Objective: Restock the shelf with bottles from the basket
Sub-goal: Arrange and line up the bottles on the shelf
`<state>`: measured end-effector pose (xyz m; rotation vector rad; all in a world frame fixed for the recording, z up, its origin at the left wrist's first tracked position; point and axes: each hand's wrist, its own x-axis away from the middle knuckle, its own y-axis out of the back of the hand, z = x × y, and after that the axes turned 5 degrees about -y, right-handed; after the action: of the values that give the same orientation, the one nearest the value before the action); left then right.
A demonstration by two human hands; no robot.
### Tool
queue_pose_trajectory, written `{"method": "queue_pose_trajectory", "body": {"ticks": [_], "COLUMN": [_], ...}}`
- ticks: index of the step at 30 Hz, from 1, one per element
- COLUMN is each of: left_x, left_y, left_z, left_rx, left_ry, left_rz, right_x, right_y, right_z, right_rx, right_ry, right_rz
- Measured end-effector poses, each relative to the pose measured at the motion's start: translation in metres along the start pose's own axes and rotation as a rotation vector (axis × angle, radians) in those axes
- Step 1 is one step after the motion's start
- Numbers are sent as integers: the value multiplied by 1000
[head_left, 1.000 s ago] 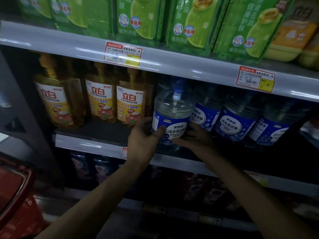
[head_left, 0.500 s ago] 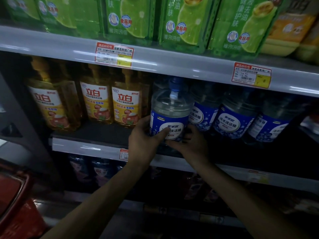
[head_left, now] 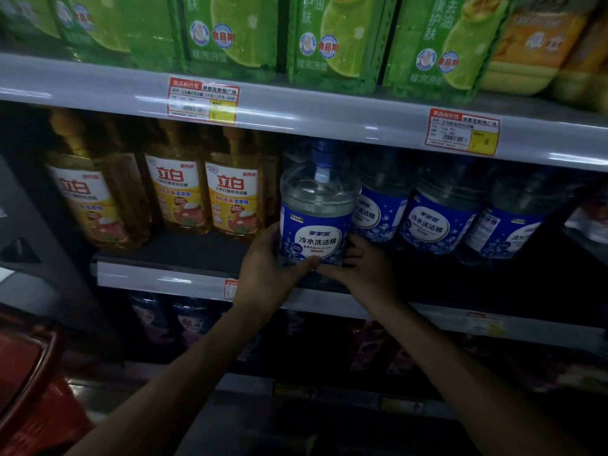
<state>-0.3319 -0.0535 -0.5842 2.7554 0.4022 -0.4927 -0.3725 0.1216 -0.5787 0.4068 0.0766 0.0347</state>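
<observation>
A clear bottle with a blue label and blue cap [head_left: 317, 212] stands upright at the front of the middle shelf [head_left: 164, 278]. My left hand [head_left: 269, 274] grips its lower left side, thumb across the front under the label. My right hand [head_left: 365, 268] holds its lower right side, fingers curled round the base. Three more blue-label bottles [head_left: 434, 218] stand in a row to its right. The red basket [head_left: 29, 383] shows at the bottom left corner, its inside hidden.
Yellow detergent bottles [head_left: 230, 195] fill the left part of the same shelf, close beside my left hand. Green refill packs [head_left: 329, 41] sit on the shelf above, whose edge [head_left: 329, 113] hangs low over the bottle's cap. Dark packages line the lower shelf.
The bottle has turned so its label faces forward and sits a little deeper on the shelf. Both hands stayed on its lower sides and slid lower.
</observation>
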Motion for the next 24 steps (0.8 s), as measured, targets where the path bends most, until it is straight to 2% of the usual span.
{"method": "queue_pose_trajectory", "body": {"ticks": [5,11,20,24], "left_x": [-4,-11,-18,-20], "left_y": [5,20,35,35], "left_z": [7,11,15,18], "left_rx": [-89,-123,-242,-201], "left_ry": [-28,-15,56,91], "left_rz": [21,56,114,123], "right_x": [2,1,-14,-21], "right_y": [-13,-26,-15,-16], "right_z": [-3,0,-5,-8], "right_rx": [-86,-66,37,93], "right_ry": [-2,-3,-39,-37], "right_rz": [-47,-63,71,70]}}
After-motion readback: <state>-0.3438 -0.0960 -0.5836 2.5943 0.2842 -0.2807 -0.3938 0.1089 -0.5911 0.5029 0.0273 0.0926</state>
